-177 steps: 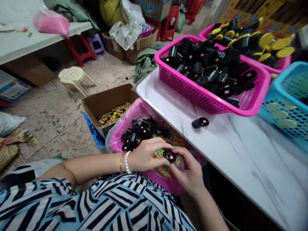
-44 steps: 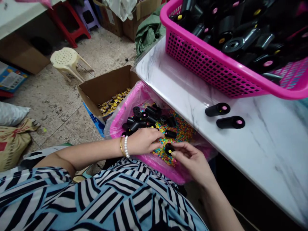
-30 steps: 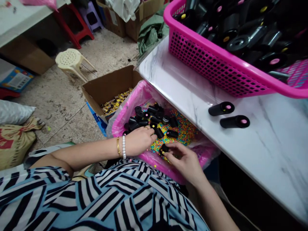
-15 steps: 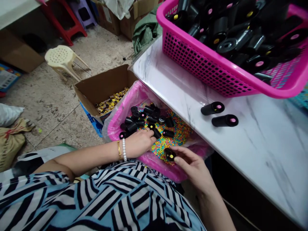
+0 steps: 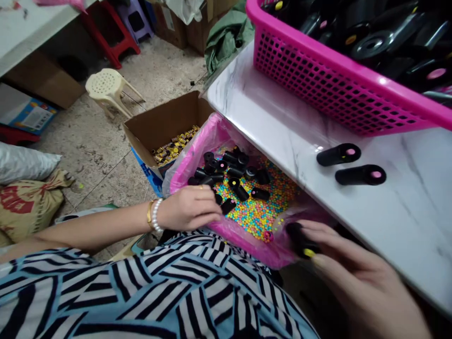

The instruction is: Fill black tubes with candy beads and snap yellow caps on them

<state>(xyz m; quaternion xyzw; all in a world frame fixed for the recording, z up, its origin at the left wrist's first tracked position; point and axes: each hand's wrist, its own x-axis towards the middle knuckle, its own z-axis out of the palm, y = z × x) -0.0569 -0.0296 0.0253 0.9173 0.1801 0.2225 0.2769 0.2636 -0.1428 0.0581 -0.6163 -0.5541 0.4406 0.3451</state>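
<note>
My left hand rests in the pink tub of small coloured beads, fingers curled on a short black tube among several black tubes. My right hand, blurred, is near the tub's right edge under the table rim and grips a black tube with a yellow end. Two black tubes with pink ends lie side by side on the white marble table.
A pink basket full of black tubes stands at the table's back. On the floor to the left are a cardboard box of small gold pieces, a cream plastic stool, sacks and a red stool.
My right hand has lifted the yellow-ended tube out of the beads and moved it right, toward the table edge. My left hand has shifted slightly left onto a black tube.
</note>
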